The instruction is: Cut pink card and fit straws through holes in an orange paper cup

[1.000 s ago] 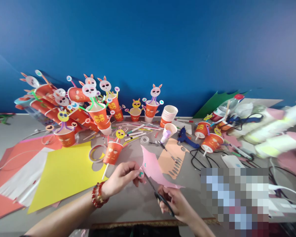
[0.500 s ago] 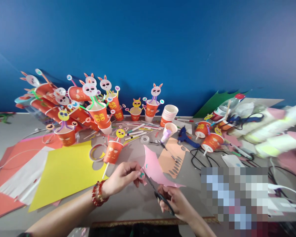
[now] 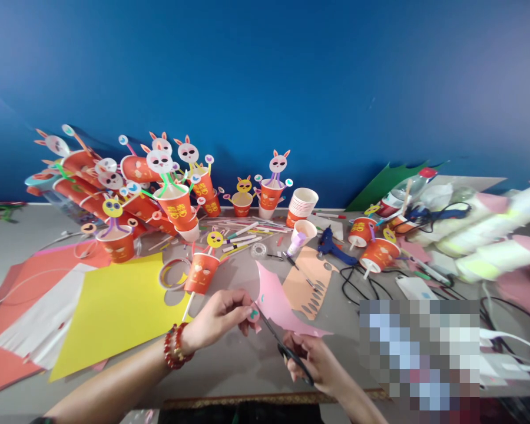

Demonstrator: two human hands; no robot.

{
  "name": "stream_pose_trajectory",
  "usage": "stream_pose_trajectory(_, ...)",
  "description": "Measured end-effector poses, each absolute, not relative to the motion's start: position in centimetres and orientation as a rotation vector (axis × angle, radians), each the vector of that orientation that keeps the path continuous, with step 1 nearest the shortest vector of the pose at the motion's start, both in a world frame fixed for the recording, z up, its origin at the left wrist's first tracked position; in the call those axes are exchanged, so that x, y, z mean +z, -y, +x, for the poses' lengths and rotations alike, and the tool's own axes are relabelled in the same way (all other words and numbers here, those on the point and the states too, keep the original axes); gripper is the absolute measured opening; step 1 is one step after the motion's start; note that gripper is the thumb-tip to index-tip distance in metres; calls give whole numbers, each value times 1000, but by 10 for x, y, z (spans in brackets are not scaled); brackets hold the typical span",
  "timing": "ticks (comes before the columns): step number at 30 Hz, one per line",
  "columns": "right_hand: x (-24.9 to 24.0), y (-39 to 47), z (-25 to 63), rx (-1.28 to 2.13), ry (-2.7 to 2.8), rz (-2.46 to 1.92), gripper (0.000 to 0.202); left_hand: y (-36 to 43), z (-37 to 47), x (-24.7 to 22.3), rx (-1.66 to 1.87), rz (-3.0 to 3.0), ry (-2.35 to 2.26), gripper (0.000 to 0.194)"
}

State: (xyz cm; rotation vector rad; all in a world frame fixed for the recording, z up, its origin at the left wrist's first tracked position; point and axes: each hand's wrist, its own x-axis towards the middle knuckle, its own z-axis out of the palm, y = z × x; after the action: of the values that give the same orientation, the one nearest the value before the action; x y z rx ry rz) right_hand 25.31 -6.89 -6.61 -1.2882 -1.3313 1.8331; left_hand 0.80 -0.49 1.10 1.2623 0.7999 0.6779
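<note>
My left hand [image 3: 229,315] pinches a small pink paper piece [image 3: 254,316] with a teal mark on it. In my right hand [image 3: 307,356] is a pair of black-handled scissors [image 3: 297,362], its fingers through the loops. The blades point up and left, their tips close to the small paper piece. Behind the blades is a larger pink sheet [image 3: 280,300] with a curved cut edge and a teal mark; how my right fingers touch its lower edge is hard to tell. Just beyond my left hand, an orange paper cup [image 3: 202,272] with a yellow animal face lies tipped over a white stick.
Yellow card [image 3: 115,312] lies at left beside red sheets. Behind it are several decorated cups [image 3: 176,206] and a tape roll [image 3: 175,274]. A peach sheet [image 3: 307,277], a blue glue gun [image 3: 335,247] and stacked cups [image 3: 303,203] lie farther back. Black cables [image 3: 348,280] run at right.
Very little differs. The scissors and the small pink piece have shifted only slightly, and both hands keep their hold. The whole view has moved a touch.
</note>
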Motion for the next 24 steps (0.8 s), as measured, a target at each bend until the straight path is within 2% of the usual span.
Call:
stream_pose_trajectory(13, -69, 69, 258, 1819, 1377, -1270, 10, 3, 6, 7, 674, 1248, -783, 36)
stream_pose_trajectory(24, -63, 68, 257, 1831, 1370, -1306, 24, 2, 7, 10, 685, 1227, -783, 36)
